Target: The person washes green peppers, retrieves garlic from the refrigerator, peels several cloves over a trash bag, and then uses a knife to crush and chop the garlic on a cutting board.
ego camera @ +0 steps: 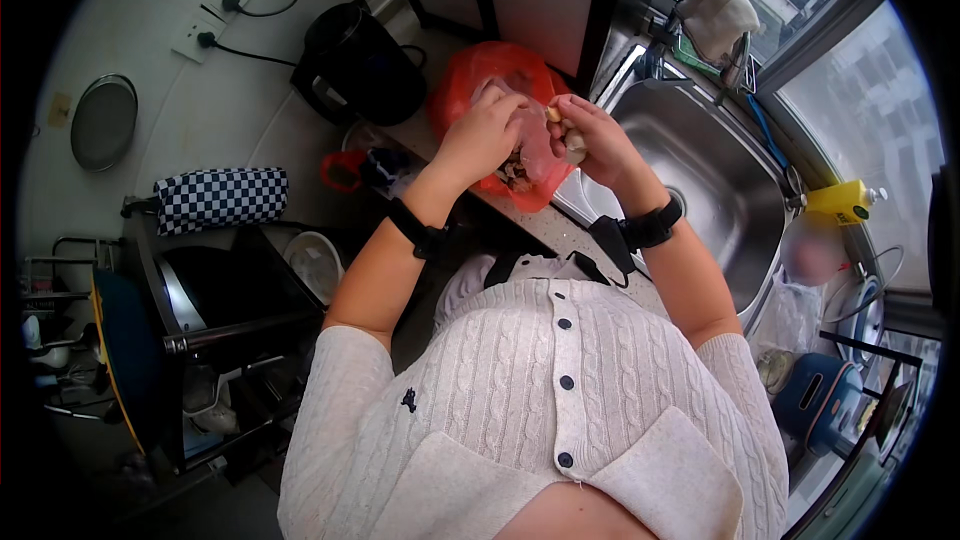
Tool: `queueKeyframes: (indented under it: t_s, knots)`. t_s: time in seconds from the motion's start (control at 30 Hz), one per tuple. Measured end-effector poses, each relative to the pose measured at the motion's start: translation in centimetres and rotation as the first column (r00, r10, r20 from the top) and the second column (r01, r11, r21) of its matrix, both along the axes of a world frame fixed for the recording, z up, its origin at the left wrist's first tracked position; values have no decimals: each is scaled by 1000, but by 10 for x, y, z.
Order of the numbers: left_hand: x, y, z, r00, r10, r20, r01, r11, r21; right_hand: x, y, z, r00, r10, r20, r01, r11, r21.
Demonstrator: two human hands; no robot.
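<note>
A red plastic bag (pixel 457 79) stands on the speckled counter (pixel 559 232) beside the sink, its mouth spread, with brownish and pale scraps (pixel 516 171) inside. My left hand (pixel 486 127) is over the bag, its fingers curled at the pinkish film near the opening; what lies under the fingertips is hidden. At the bag's right side, my right hand (pixel 596 136) holds a pale garlic bulb (pixel 575 145) in its lower fingers. A small yellowish piece, perhaps a clove (pixel 553 114), is pinched between its thumb and forefinger.
A stainless steel sink (pixel 720 172) is at the right, with a yellow bottle (pixel 840 201) on its far rim. A black electric kettle (pixel 360 64) stands left of the bag. Farther left is a rack (pixel 240 336) with a checkered cloth item (pixel 221 199).
</note>
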State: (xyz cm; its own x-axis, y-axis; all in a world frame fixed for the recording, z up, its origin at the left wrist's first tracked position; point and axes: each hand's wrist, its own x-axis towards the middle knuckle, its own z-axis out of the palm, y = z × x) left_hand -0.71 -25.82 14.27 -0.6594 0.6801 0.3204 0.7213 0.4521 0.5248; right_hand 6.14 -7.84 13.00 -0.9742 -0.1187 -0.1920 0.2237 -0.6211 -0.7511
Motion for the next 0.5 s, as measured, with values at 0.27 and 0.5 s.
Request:
queueKeyframes:
  t_s: [0.27, 0.5]
  knots:
    - [-4, 2, -1, 996, 63, 56, -40, 939, -343, 1, 1, -5, 999, -42, 13, 42, 999, 16]
    - [-5, 3, 4, 989, 122, 81, -88, 938, -335, 1, 2, 0, 994, -105, -9, 105, 991, 80]
